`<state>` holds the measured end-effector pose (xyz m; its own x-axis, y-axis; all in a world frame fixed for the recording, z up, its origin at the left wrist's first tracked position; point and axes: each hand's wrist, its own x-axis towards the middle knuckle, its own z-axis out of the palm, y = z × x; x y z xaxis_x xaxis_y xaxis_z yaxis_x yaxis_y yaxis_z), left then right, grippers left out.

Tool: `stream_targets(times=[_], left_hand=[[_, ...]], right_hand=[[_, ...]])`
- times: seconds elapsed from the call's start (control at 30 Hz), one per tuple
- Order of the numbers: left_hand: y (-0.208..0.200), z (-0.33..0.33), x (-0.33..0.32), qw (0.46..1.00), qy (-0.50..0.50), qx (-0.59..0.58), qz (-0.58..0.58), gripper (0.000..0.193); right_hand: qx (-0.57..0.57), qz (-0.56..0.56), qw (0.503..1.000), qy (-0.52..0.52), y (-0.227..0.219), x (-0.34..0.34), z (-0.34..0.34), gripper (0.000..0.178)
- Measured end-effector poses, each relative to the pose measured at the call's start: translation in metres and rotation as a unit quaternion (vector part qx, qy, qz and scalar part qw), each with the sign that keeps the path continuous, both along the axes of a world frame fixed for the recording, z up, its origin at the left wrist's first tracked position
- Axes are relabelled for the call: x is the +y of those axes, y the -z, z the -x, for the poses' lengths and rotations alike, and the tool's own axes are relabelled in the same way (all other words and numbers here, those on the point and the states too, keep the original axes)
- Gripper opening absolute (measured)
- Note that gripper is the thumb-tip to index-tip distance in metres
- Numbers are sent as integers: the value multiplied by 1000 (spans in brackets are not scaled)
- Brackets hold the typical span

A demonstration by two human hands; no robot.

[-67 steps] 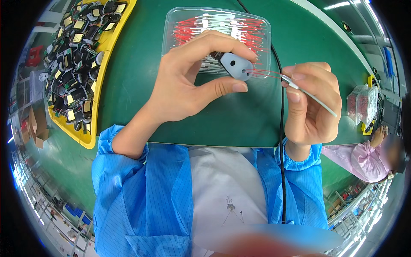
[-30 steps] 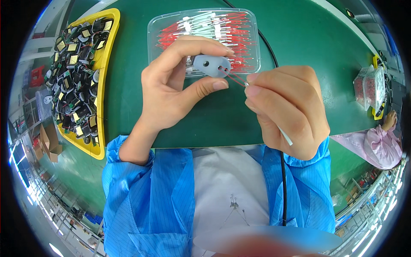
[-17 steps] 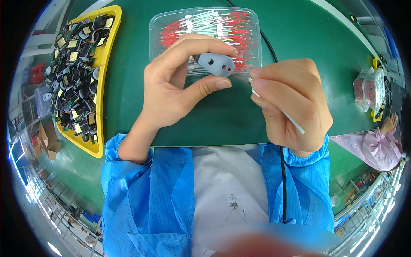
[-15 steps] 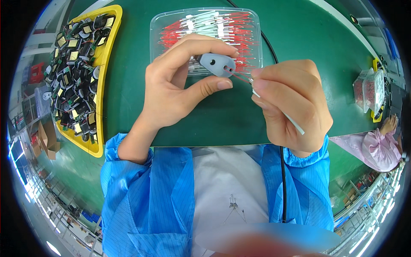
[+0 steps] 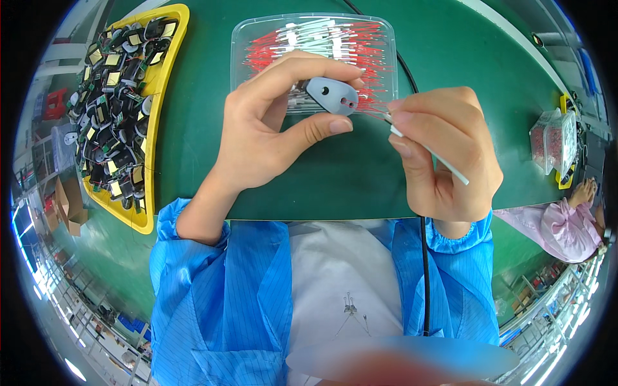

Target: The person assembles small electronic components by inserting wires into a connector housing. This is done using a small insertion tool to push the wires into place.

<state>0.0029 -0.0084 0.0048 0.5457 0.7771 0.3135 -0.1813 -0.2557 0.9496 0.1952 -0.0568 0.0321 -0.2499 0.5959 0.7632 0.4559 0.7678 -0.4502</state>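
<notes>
Over green table (image 5: 193,141) | left hand (image 5: 261,138): grey housing (image 5: 330,100) | right hand (image 5: 454,145): red-white lead (image 5: 454,170)

- I'm in a workshop for small electrical goods, by the look of it: a broad green bench (image 5: 193,161) lies before me.
- To my left, a yellow tray (image 5: 164,71) is heaped with look-alike black parts (image 5: 116,112).
- On the far side, a clear box (image 5: 235,61) holds bundled red and white wires (image 5: 315,40).
- The small grey case (image 5: 332,98) I hold fits that work.
- I wear a blue work coat (image 5: 212,289); over on the right shows a co-worker's pink sleeve (image 5: 563,235).
</notes>
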Motion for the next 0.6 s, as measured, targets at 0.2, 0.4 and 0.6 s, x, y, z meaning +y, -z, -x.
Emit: stream_targets(times=[0.2, 0.4, 0.6], left_hand=[[0, 0, 0, 1000, -5, 13, -18, 42], [-1, -2, 0, 1000, -6, 2, -12, 45], [-3, -2, -1, 1000, -5, -10, 13, 45]], right_hand=[[3, 1, 1000, -9, -2, 0, 0, 22], [8, 3, 1000, -17, 0, 1, -1, 23], [-6, -8, 1000, -15, 0, 0, -3, 24]])
